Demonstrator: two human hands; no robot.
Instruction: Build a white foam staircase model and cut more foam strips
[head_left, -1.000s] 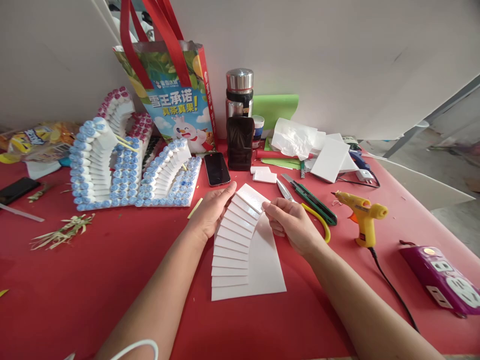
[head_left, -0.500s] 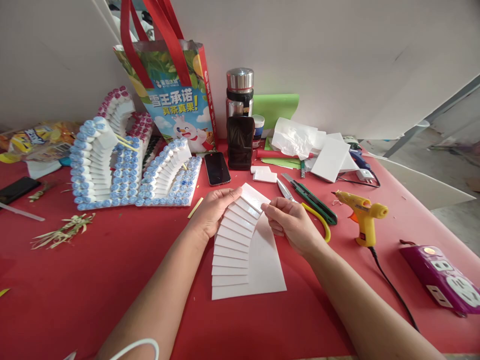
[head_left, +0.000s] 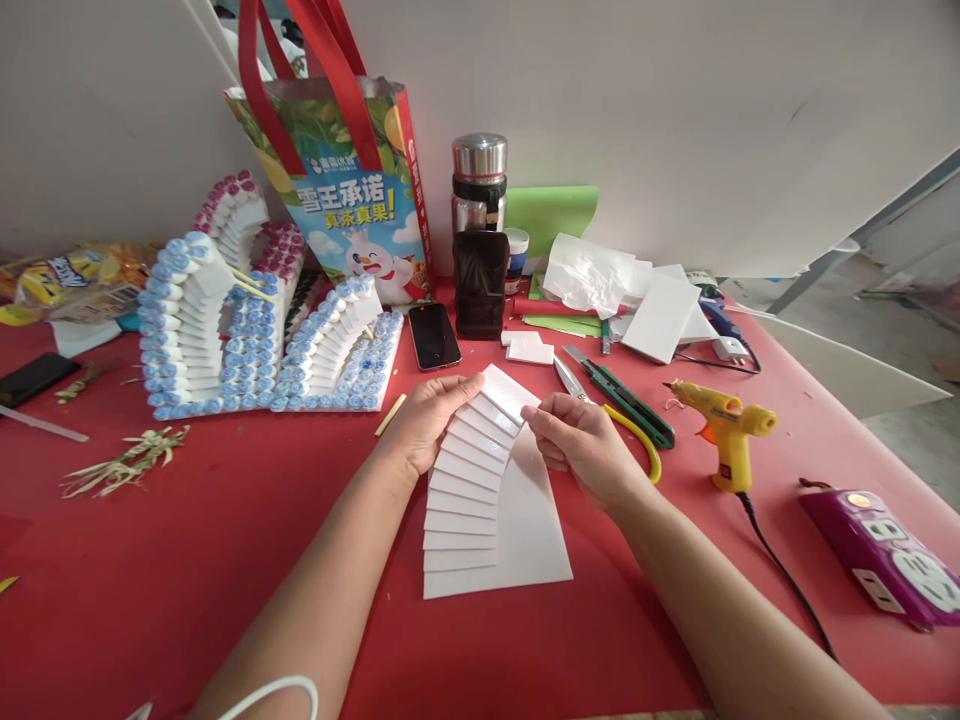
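The white board (head_left: 534, 540) lies on the counter (head_left: 315, 590). The left hand (head_left: 429, 420), partly curled, grips its overlapping strips (head_left: 469, 462) near the top; the right hand (head_left: 579, 440) pinches opposite, nearly closed. Press evenly (thin pieces may slip), matching the curve.

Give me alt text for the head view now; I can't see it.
The left hand and right hand hold opposite sides of the top of a curved fan of overlapping white strips on a white board, at a red table. Beyond the right hand are scissors and a green cutter; farther right, a yellow glue gun.
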